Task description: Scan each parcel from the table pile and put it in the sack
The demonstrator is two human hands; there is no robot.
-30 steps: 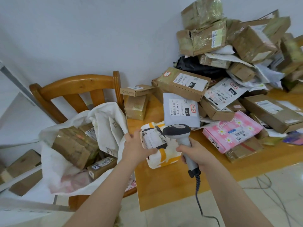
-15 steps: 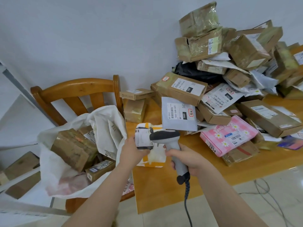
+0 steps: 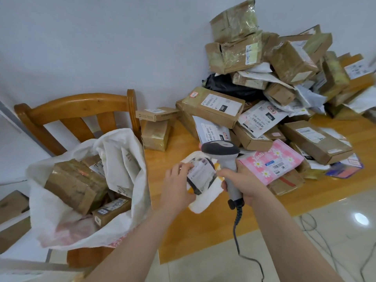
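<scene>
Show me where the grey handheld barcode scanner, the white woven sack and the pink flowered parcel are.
grey handheld barcode scanner (image 3: 228, 164): head view, upper handle.
white woven sack (image 3: 140, 204): head view, right wall.
pink flowered parcel (image 3: 270, 159): head view, top face.

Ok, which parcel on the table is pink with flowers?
The flat pink parcel with white daisies, at the pile's front edge beside the right hand. Most others are brown cardboard boxes or white bags.

sack (image 3: 85, 200) on chair (image 3: 77, 110), left of table (image 3: 195, 231)
</scene>
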